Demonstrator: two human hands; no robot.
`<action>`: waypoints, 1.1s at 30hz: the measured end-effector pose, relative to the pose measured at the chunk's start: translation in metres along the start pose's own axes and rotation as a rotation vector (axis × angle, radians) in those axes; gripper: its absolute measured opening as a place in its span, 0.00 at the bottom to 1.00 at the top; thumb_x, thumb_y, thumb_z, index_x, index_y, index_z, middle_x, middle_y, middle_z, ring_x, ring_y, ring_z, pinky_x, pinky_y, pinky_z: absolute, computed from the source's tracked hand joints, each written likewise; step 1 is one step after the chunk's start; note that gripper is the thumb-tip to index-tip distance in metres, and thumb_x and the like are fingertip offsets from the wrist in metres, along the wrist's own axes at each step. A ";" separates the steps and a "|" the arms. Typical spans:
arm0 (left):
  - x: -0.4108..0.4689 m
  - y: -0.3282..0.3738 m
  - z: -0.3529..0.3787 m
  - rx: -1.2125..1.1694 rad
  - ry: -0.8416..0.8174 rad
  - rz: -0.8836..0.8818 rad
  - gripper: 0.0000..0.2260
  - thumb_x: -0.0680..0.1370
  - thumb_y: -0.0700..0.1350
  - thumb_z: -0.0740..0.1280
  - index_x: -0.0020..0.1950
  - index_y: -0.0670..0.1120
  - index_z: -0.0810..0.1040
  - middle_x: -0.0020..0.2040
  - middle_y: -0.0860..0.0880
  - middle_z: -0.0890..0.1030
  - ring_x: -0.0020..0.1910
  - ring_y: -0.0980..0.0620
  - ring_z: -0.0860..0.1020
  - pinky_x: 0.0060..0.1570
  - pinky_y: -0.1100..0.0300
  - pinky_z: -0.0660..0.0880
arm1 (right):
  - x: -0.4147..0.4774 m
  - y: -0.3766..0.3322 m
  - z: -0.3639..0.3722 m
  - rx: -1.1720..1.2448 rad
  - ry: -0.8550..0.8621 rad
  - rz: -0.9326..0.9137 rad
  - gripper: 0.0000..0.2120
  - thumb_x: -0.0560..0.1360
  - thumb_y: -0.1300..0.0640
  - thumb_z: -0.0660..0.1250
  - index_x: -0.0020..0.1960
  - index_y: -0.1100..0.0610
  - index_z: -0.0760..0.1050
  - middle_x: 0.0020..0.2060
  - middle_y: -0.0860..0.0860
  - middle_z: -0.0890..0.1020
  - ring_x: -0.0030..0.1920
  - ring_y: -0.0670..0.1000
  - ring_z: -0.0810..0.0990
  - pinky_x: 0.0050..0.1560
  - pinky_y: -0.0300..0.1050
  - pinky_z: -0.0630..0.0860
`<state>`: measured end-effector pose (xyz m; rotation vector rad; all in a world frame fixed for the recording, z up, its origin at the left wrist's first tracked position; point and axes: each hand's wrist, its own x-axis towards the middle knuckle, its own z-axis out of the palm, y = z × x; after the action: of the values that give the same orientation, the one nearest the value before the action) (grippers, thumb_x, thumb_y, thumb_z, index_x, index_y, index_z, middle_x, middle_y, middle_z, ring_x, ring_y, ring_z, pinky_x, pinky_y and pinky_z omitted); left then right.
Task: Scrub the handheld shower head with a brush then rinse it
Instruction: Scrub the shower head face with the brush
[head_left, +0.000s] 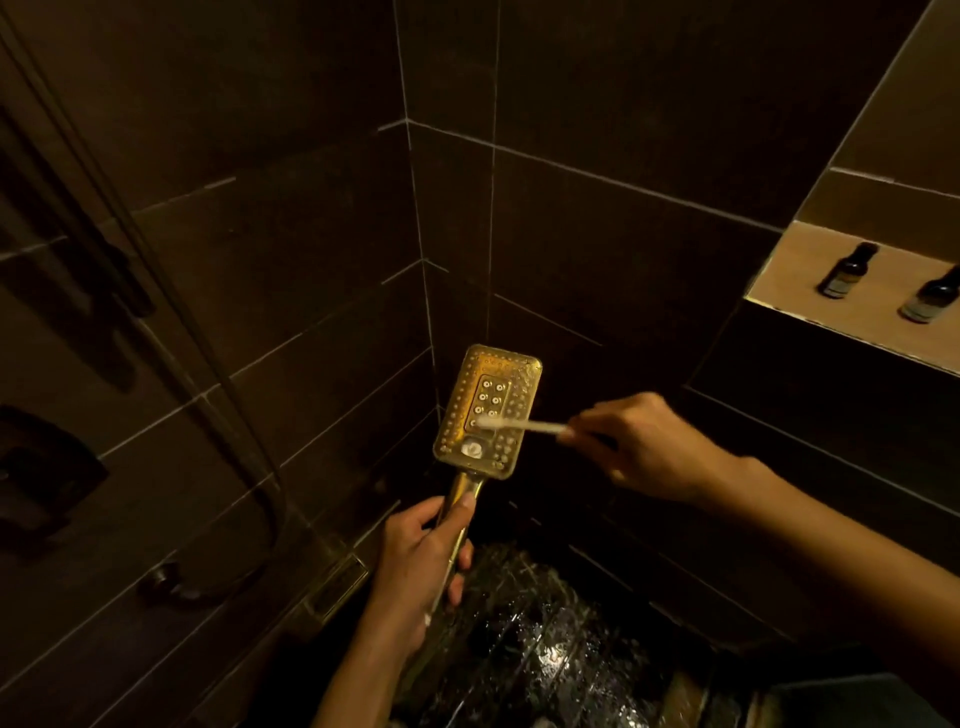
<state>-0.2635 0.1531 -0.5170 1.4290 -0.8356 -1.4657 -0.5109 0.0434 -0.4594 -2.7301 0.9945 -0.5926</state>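
A gold, rectangular handheld shower head (498, 384) is held upright in the corner of a dark tiled shower, its nozzle face turned toward me. My left hand (415, 566) is wrapped around its handle from below. My right hand (644, 447) comes in from the right and pinches the end of a thin white brush (524, 426). The brush lies across the lower half of the nozzle face, its bristle end touching the middle of the plate. The face looks wet.
A dark shower hose (218, 395) and wall fittings (47, 483) run down the left wall. A lit wall niche (810, 327) at the upper right holds two small dark bottles (847, 270). The wet, shiny floor (545, 639) lies below my hands.
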 end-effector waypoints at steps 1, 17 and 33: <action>0.001 0.000 0.000 -0.003 0.000 -0.003 0.09 0.78 0.51 0.69 0.43 0.48 0.83 0.30 0.45 0.74 0.21 0.54 0.69 0.20 0.63 0.64 | 0.002 0.007 -0.005 -0.034 0.086 0.064 0.21 0.82 0.45 0.58 0.49 0.58 0.84 0.36 0.50 0.83 0.33 0.47 0.81 0.33 0.43 0.78; -0.005 0.001 -0.004 -0.087 0.008 -0.120 0.12 0.77 0.52 0.70 0.49 0.44 0.82 0.30 0.46 0.74 0.21 0.53 0.68 0.19 0.63 0.63 | -0.009 -0.012 0.009 0.048 -0.111 -0.042 0.18 0.82 0.47 0.59 0.50 0.57 0.84 0.38 0.48 0.83 0.35 0.44 0.81 0.37 0.36 0.76; -0.003 0.011 0.001 -0.110 0.015 -0.179 0.13 0.77 0.52 0.70 0.50 0.42 0.80 0.29 0.47 0.74 0.21 0.54 0.67 0.18 0.65 0.62 | -0.017 -0.003 0.011 0.084 -0.020 -0.049 0.18 0.83 0.46 0.60 0.51 0.55 0.84 0.37 0.47 0.82 0.34 0.43 0.80 0.35 0.34 0.76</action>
<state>-0.2630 0.1521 -0.5057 1.4594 -0.6207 -1.6069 -0.5162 0.0566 -0.4739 -2.6876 0.8802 -0.5994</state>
